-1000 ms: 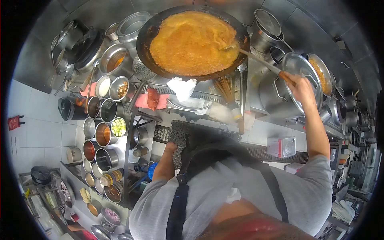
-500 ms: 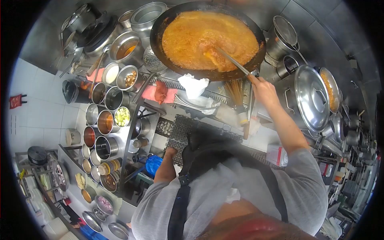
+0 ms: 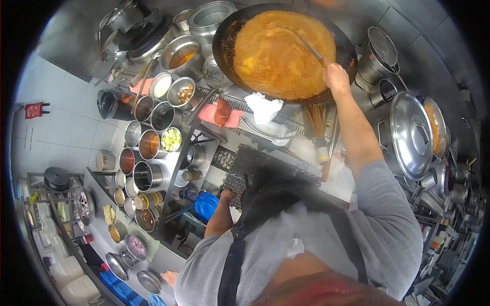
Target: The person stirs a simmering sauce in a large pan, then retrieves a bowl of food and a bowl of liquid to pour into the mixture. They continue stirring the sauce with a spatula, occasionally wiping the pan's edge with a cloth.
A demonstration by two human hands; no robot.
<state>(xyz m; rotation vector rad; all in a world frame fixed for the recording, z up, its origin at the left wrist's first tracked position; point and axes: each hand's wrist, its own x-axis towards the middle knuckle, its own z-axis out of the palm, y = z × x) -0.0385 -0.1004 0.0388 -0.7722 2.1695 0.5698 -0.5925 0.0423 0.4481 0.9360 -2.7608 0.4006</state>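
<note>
My right hand (image 3: 337, 79) is closed around the handle of a long metal-shafted cooking utensil (image 3: 309, 45). Its far end dips into bubbling orange-brown sauce (image 3: 286, 66), so the head's shape is hidden. The sauce fills much of a large black wok (image 3: 224, 48). Low at my side hangs my left hand (image 3: 228, 195), beside the dark apron (image 3: 275, 186); its fingers are too small and partly hidden to read.
A bamboo brush (image 3: 317, 130) and white cloth (image 3: 264, 108) lie before the wok. Metal pots of ingredients (image 3: 171, 139) crowd the left counter. On the right stands a lidded pot (image 3: 411, 135). Another person's hand (image 3: 169, 278) shows at lower left.
My right hand has swept the utensil's submerged end up and to the left through the sauce, and the handle now sits nearer the wok. The whole view has shifted slightly.
</note>
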